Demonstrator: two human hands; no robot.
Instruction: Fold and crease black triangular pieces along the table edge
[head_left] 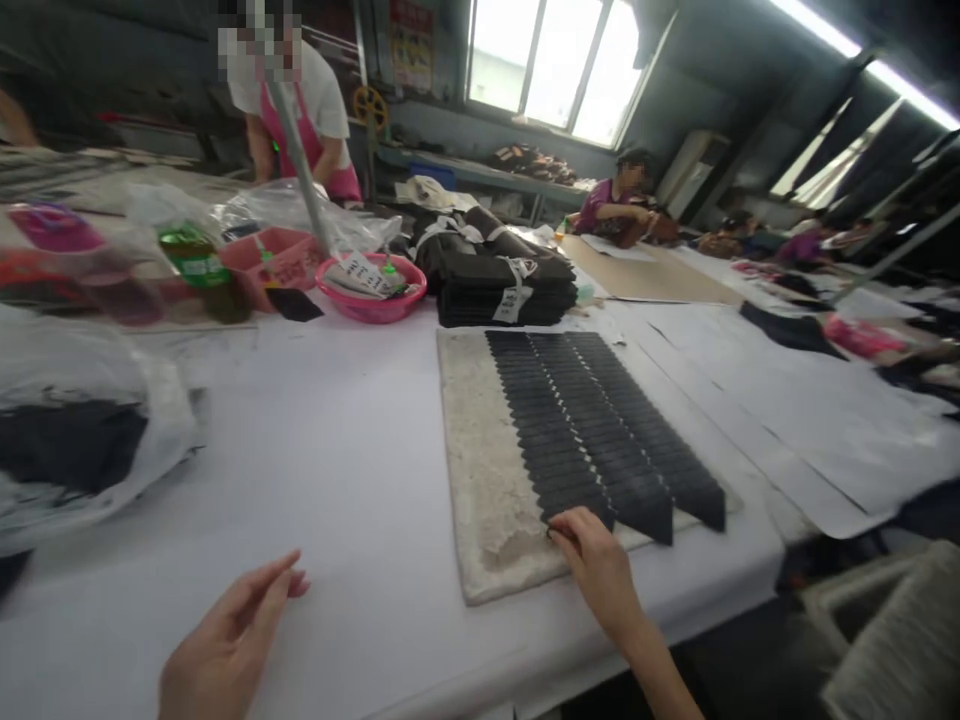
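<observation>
A grey, worn board [484, 450] lies on the white-covered table. On it, thin black pieces with pointed ends [592, 420] overlap closely in three rows, their tips jutting past the board's near edge. My right hand [596, 565] is closed in a pinch at the near left corner of the left row, on the end of a black piece; its fingers hide most of that end. To the left of the board, my left hand [229, 635] hovers over the white table cover [352, 500], thumb against its fingers, with nothing visible between them.
A clear plastic bag [161, 400] with black pieces lies at the left. Behind the board sit a tied black stack [499, 275], a pink basin [375, 300], a pink basket [255, 265] and a green bottle [199, 265]. A metal pole [296, 140] rises there. Other people work farther back.
</observation>
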